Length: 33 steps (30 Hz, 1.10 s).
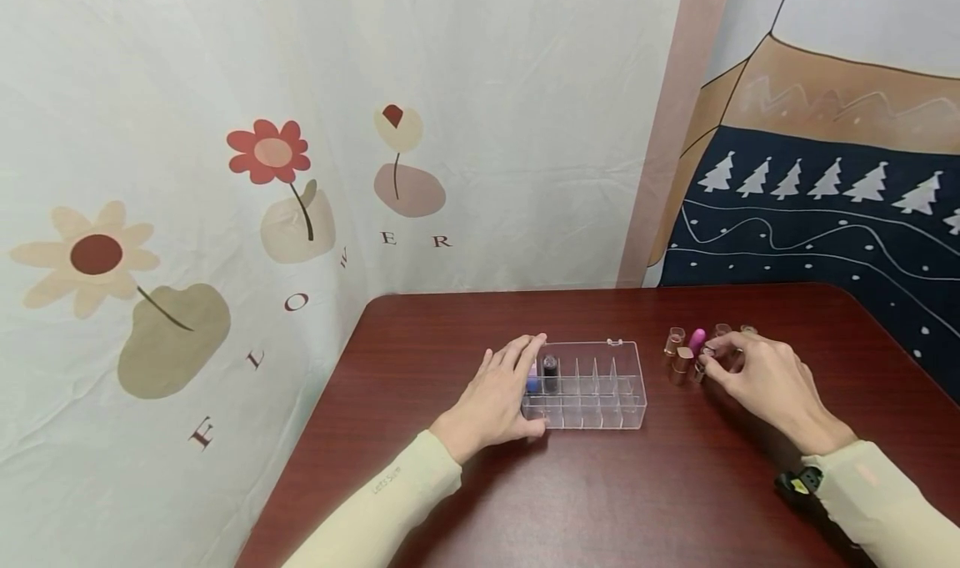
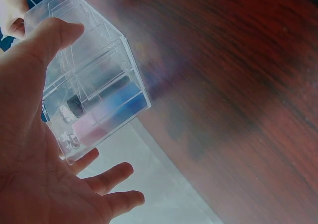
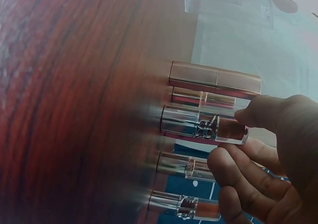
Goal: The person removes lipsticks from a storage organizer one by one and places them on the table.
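Dark red-brown surface [image 1: 600,501]; clear organizer [image 1: 592,416] in the middle, both my hands busy.
Near: black band [image 1: 799,480] at my right wrist. My left hand [image 1: 491,405] lies spread at the organizer's left end, thumb along the near side. Inside that end: a blue-and-pink tube [image 2: 110,112], a black tube [image 1: 551,374] beside it. Right hand [image 1: 772,384] pinches a silver-based lipstick [image 3: 183,120] by its clear cap; cannot tell whether its base touches the surface. Near it: rose-gold tube [image 3: 213,79], upright. Farther: flower-print cloth [image 1: 525,134], tree-print cloth [image 1: 810,226] to its right.
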{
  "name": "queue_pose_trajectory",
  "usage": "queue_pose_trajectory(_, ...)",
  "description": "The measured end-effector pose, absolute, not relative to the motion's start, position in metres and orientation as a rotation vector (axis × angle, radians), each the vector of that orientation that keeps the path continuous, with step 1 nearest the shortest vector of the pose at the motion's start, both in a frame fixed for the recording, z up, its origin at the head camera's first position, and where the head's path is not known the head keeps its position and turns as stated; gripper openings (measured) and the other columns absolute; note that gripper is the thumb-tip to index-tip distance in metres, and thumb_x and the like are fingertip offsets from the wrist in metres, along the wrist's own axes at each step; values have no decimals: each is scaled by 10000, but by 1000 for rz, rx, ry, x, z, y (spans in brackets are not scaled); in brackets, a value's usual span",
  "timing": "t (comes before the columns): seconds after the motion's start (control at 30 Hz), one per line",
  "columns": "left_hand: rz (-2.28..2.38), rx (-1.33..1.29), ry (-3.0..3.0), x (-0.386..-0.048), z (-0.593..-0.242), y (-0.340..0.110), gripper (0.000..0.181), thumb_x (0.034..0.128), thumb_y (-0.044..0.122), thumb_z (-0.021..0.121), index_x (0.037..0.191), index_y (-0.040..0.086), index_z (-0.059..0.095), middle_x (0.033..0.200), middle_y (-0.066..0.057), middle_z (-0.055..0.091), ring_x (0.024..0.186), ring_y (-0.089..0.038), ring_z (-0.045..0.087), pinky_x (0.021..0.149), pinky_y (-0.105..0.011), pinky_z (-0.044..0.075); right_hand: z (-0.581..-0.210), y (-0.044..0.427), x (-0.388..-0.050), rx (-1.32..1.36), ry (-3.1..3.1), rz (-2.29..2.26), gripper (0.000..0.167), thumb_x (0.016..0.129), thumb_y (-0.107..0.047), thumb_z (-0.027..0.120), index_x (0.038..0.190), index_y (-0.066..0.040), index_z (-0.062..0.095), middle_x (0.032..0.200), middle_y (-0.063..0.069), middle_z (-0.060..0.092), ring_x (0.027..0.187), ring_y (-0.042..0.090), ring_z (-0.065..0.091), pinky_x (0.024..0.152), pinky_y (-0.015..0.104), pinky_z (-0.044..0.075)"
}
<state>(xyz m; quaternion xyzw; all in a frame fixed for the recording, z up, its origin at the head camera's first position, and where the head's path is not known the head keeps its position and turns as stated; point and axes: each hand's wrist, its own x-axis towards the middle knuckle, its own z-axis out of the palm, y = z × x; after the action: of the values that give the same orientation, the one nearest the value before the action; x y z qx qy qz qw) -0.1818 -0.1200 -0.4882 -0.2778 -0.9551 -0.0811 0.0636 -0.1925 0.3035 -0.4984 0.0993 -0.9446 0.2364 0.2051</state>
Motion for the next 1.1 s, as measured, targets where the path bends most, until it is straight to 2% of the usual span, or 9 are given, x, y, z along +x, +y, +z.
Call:
queue_pose_trajectory(0.33, -250, -847, -2881, -182, -489, -120, 1317, 858, 531, 967, 1859, 146, 202, 1827, -161, 426, 1610, -428, 572, 1344, -708, 474, -496, 307, -192, 278, -2642, 666, 293, 948, -265, 948, 1194, -126, 870, 935, 26, 842, 768, 103, 662, 605, 347, 502)
queue_pose_trajectory(0.73, -246, -847, -2878, -183, -489, -120, 1321, 860, 539, 963, 1862, 147, 196, 1827, -161, 425, 1607, -426, 575, 1345, -706, 475, -488, 306, -187, 252, -2613, 664, 312, 980, -329, 906, 1210, -126, 848, 962, 92, 838, 839, 268, 756, 599, 341, 503)
queue_pose_trajectory(0.87, -247, -846, -2878, -182, -489, -121, 1320, 860, 537, 964, 1861, 145, 198, 1824, -161, 430, 1602, -426, 579, 1344, -704, 477, -485, 303, -184, 247, -2558, 646, 266, 981, -316, 890, 1183, -149, 845, 970, 82, 817, 813, 222, 725, 582, 303, 478)
queue_pose_trajectory(1.03, -250, -844, -2874, -182, -490, -120, 1319, 857, 534, 967, 1859, 143, 203, 1821, -159, 436, 1598, -429, 583, 1341, -705, 479, -480, 294, -182, 276, -2462, 664, 223, 964, -290, 921, 1152, -186, 862, 950, 24, 791, 766, 69, 648, 571, 260, 462)
queue_pose_trajectory(1.1, -252, -846, -2874, -182, -490, -120, 1318, 859, 536, 966, 1859, 143, 203, 1822, -158, 435, 1600, -430, 581, 1342, -707, 478, -478, 289, -182, 303, -2427, 670, 217, 954, -266, 931, 1146, -189, 866, 949, 13, 789, 757, 66, 645, 574, 255, 473)
